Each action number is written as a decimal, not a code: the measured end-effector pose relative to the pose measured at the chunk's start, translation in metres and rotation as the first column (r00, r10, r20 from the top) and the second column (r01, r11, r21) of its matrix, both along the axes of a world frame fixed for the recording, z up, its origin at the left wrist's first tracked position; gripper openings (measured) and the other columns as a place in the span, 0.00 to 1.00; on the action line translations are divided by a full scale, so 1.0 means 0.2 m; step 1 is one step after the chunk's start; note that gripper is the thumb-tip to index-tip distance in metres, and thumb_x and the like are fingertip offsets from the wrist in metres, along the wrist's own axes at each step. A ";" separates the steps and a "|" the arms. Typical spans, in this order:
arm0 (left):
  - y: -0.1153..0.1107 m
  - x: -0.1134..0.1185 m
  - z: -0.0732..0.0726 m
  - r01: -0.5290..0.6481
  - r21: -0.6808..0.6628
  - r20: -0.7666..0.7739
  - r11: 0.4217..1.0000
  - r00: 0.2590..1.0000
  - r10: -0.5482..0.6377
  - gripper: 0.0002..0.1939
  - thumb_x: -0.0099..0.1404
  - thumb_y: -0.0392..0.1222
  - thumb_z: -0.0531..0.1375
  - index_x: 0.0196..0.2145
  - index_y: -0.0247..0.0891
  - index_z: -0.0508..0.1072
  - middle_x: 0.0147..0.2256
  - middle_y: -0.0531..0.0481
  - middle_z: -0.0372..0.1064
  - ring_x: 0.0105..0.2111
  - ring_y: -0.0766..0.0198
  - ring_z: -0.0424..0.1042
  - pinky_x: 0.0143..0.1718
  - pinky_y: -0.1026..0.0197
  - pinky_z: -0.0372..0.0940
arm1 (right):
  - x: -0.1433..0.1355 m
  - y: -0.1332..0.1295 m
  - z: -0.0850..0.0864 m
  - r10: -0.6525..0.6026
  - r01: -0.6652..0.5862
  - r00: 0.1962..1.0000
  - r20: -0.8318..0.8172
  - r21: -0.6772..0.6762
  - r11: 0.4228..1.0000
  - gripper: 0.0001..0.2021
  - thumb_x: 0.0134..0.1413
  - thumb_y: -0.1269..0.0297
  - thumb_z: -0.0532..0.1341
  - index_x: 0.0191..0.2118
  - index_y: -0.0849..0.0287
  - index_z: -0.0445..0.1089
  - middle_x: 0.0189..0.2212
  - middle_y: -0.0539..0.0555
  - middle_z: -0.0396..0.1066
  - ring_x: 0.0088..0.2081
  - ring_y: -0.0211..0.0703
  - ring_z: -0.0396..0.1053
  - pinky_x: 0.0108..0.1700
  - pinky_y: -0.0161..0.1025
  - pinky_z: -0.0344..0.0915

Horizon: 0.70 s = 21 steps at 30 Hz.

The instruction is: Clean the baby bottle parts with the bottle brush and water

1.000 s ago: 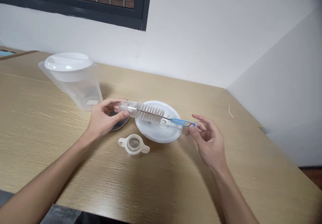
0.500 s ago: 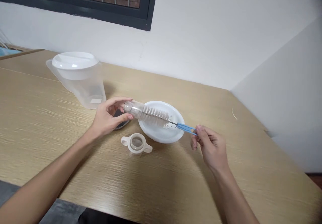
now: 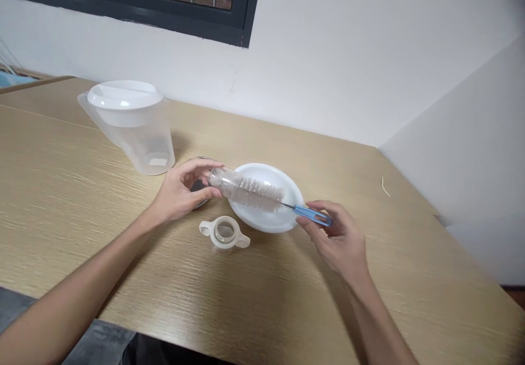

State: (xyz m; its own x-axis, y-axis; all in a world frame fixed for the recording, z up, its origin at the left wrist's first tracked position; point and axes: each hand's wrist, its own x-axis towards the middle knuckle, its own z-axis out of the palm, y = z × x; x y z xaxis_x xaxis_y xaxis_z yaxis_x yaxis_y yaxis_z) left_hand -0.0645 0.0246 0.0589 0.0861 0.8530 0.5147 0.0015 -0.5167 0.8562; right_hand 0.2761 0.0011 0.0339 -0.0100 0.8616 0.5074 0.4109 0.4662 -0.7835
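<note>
My left hand pinches the base of a small clear baby bottle, which lies on its side in the air, mouth towards the right. The white bristles of a bottle brush are partly inside the bottle and partly out of it. Thumb and fingers of my right hand close around the brush's blue loop handle. Beneath the brush is a white oval bowl. Just in front of the bowl stands a cream two-handled bottle collar with a clear part under it.
A frosted pitcher with a white lid stands at the back left. Behind my left hand is a dark round object, mostly hidden. A thin pale strip lies on the wooden table at right. A wall rises behind.
My right hand has shifted its hold from the end of the blue handle to further along it, and the handle has turned. The bottle stays in my left hand.
</note>
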 end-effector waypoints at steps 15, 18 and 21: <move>0.01 -0.01 0.01 -0.029 0.012 0.037 0.999 0.999 0.029 0.26 0.54 0.37 0.78 0.50 0.44 0.82 0.49 0.44 0.81 0.44 0.58 0.79 0.44 0.57 0.72 | 0.01 -0.02 0.07 -0.003 0.010 0.993 0.115 -0.060 0.998 0.26 0.68 0.49 0.60 0.20 0.58 0.64 0.16 0.47 0.58 0.20 0.33 0.54 0.22 0.34 0.51; 0.01 -0.02 0.00 -0.039 0.012 0.034 0.999 0.999 0.038 0.26 0.54 0.37 0.78 0.51 0.44 0.82 0.50 0.44 0.81 0.45 0.57 0.79 0.45 0.57 0.73 | 0.03 -0.02 0.07 -0.040 0.045 0.996 0.078 -0.065 0.997 0.27 0.67 0.49 0.62 0.19 0.58 0.64 0.16 0.47 0.58 0.20 0.33 0.54 0.23 0.35 0.51; 0.01 -0.02 0.00 -0.052 0.012 0.052 0.999 0.997 0.051 0.26 0.53 0.37 0.78 0.50 0.43 0.81 0.49 0.44 0.81 0.43 0.58 0.80 0.43 0.58 0.73 | 0.07 0.00 0.05 -0.092 0.093 0.995 0.026 -0.072 0.993 0.26 0.65 0.48 0.64 0.19 0.58 0.65 0.16 0.47 0.59 0.20 0.33 0.55 0.24 0.36 0.52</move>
